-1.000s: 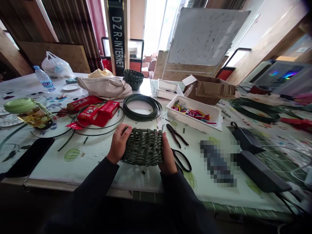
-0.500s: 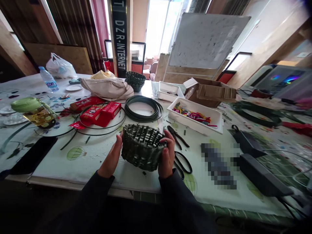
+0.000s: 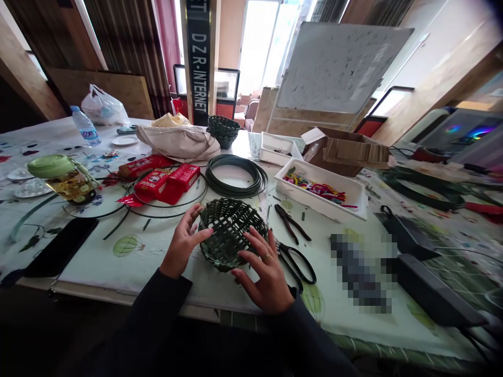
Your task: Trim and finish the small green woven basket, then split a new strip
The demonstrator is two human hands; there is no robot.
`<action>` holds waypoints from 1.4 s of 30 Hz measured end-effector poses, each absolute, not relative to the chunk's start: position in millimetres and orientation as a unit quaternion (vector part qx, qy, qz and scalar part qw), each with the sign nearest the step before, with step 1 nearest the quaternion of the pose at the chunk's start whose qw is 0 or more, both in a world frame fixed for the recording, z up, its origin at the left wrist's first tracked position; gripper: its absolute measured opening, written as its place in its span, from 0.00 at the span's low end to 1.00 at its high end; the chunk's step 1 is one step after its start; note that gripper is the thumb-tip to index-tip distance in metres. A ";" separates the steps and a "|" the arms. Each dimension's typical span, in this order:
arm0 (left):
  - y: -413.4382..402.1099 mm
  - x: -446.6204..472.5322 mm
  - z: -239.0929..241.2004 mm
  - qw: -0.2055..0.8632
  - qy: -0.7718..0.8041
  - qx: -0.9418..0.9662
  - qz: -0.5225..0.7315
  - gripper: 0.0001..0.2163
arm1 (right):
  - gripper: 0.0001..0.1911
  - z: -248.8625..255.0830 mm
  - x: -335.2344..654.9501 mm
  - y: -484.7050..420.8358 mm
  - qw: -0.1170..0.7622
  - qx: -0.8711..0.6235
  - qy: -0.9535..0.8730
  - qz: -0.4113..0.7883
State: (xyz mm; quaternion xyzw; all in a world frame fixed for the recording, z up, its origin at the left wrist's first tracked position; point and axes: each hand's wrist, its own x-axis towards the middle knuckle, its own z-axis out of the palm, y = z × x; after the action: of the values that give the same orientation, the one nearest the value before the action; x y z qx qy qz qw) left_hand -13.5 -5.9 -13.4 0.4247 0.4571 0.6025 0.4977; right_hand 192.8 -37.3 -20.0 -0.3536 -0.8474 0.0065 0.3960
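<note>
A small dark green woven basket (image 3: 226,238) sits on the table before me, its opening facing up. My left hand (image 3: 181,243) is at its left side, thumb stretched over the rim and fingers apart. On the right, my right hand (image 3: 265,269) has its fingers spread over the near right rim, with the thumb apart at the front. Neither hand is visibly wrapped round the basket; light contact cannot be ruled out. Black-handled scissors (image 3: 301,264) lie right of my right hand, and pliers (image 3: 291,222) lie just beyond them.
Behind the basket lies a coil of green strip (image 3: 236,175), with red packets (image 3: 167,183) to its left. A white tray of colourful pieces (image 3: 283,183), a cardboard box (image 3: 349,152) and another woven basket (image 3: 223,131) stand farther back. A phone (image 3: 61,246) and a green-lidded jar (image 3: 65,180) are leftward.
The basket has turned from tilted sideways to opening upward. My hands have loosened round it, and the right fingers have spread over its near right side. The view has shifted slightly.
</note>
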 end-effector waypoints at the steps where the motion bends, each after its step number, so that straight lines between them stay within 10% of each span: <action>1: -5.5 -14.1 -11.5 0.493 0.474 0.432 0.588 0.33 | 0.09 -15.8 192.0 -38.9 0.381 -0.346 -0.857 -0.001; 7: 10.5 -13.8 5.2 0.478 0.461 0.553 0.503 0.29 | 0.10 20.4 192.3 -46.0 0.329 -0.273 -0.904 0.024; 14: 21.7 -5.8 36.3 0.385 0.429 0.721 0.386 0.28 | 0.38 22.6 218.8 -8.5 0.406 -0.513 -0.730 0.195; 24: 35.9 1.2 36.7 0.201 0.562 0.775 0.206 0.06 | 0.34 15.2 206.4 -5.4 0.432 -0.451 -0.699 0.348; 42: 59.5 14.4 30.2 -0.084 0.636 0.719 0.267 0.14 | 0.35 -7.6 163.0 13.8 0.585 -0.508 -0.587 0.235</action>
State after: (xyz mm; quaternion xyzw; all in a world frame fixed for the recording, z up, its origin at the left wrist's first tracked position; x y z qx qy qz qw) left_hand 14.4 59.5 30.2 0.7189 0.6361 0.2672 -0.0842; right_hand 163.0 13.8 -7.6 -0.5078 -0.5868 0.2351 0.5853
